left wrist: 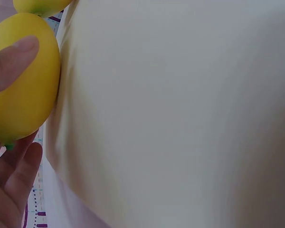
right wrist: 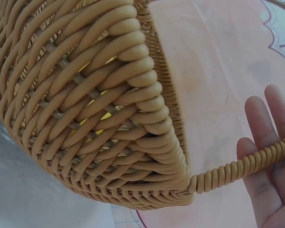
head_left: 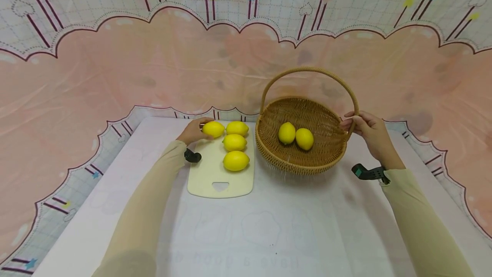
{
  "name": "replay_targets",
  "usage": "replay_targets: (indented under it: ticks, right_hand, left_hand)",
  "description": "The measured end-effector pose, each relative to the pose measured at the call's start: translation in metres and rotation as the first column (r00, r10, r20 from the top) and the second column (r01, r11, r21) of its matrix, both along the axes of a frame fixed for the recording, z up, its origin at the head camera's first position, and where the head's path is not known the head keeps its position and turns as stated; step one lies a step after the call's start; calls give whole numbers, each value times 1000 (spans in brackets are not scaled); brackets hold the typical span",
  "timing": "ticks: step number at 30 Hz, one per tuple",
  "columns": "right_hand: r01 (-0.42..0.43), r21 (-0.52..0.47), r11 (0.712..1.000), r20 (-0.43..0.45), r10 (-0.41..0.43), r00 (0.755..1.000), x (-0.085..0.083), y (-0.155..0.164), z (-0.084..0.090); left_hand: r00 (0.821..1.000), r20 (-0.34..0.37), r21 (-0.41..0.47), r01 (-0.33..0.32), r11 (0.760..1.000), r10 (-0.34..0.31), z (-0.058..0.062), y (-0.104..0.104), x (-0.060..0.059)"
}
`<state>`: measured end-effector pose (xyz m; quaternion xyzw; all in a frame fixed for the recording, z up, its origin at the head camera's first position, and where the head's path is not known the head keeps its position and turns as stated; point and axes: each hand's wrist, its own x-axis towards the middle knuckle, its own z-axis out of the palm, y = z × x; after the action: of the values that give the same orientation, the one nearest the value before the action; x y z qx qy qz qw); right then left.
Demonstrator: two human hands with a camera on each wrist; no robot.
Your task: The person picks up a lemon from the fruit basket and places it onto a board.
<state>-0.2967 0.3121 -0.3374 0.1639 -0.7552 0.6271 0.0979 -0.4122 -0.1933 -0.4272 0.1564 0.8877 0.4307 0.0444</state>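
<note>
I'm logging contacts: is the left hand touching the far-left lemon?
Touching: the left wrist view shows the left hand with fingers on the lemon.

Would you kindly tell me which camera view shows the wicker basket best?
The head view: the whole basket shows, handle, rim and two lemons inside. The right wrist view shows only its woven wall close up and part of the handle across the right hand. The left wrist view shows none of it.

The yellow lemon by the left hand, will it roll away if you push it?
Probably: the oval yellow lemon looks smooth and rounded, so it may roll on the flat cream cutting board. The left hand touching it likely steadies it.
</note>
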Motion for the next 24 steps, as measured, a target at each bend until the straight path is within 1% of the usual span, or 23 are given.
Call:
replay_targets:
  ticks: [6, 9, 11, 14, 18, 20, 22, 24]
  right_hand:
    - [4, 8, 1000, -6, -4, 1000, 0, 0, 0]
    - [2, 8, 1000, -8, -2, 1000, -1, 1, -1]
    - [-1, 5, 1000, -8, 1, 1000, -1, 1, -1]
    - [0, 3, 1000, -4, 0, 1000, -1, 1, -1]
    - [5, 11, 1000, -4, -5, 1000, -1, 1, -1]
    - [7, 15, 1000, -5, -7, 1000, -1, 1, -1]
    - [6, 16, 1000, -4, -6, 1000, -1, 1, -1]
    - [5, 15, 1000, -2, -5, 1000, -1, 1, -1]
  left_hand:
    - [1000, 20, -1, -2, 1000, 2, 0, -1, -1]
    - [999, 36, 26, -3, 1000, 2, 2, -3, -3]
    - [999, 51, 49, -2, 999, 0, 5, -5, -4]
    - [998, 64, 92, 2, 996, -8, 14, -7, -5]
    - [998, 63, 132, 19, 991, -28, 31, -4, -2]
    - [997, 54, 150, 38, 988, -47, 40, -2, 0]
    - [997, 36, 150, 61, 987, -67, 48, 2, 2]
    - [995, 15, 156, 100, 983, -103, 56, 7, 4]
